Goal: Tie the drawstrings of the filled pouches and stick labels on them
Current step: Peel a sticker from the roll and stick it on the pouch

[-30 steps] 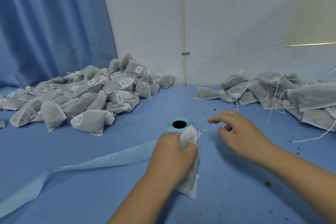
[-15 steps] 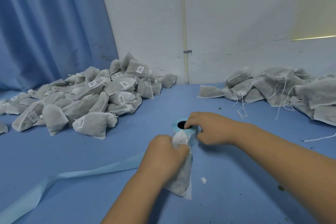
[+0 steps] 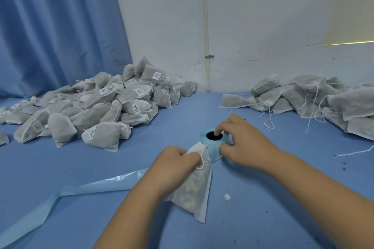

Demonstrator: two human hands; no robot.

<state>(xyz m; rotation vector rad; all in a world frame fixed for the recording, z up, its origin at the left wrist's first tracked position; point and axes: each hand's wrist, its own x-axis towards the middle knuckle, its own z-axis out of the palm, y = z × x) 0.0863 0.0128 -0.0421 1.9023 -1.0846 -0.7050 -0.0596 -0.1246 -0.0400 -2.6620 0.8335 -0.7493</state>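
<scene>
The pouch (image 3: 195,190) is gripped at its neck by the curled fingers (image 3: 182,152) of the left hand (image 3: 172,166), its body lying on the worktop (image 3: 121,157) below them, presumably ready for labelling. The label roll (image 3: 213,152) just beyond is pinched by the right hand (image 3: 247,143), forefinger in the core, thumb outside, probably to steady it; whether a label is lifted cannot be made out.

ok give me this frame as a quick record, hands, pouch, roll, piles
left hand: grips the filled pouch by its neck
right hand: on the label roll, a finger in its core, thumb at its side
left pile: labelled pouches
right pile: pouches with no visible labels, strings loose
backing strip: lies on the table, left of the roll
</scene>
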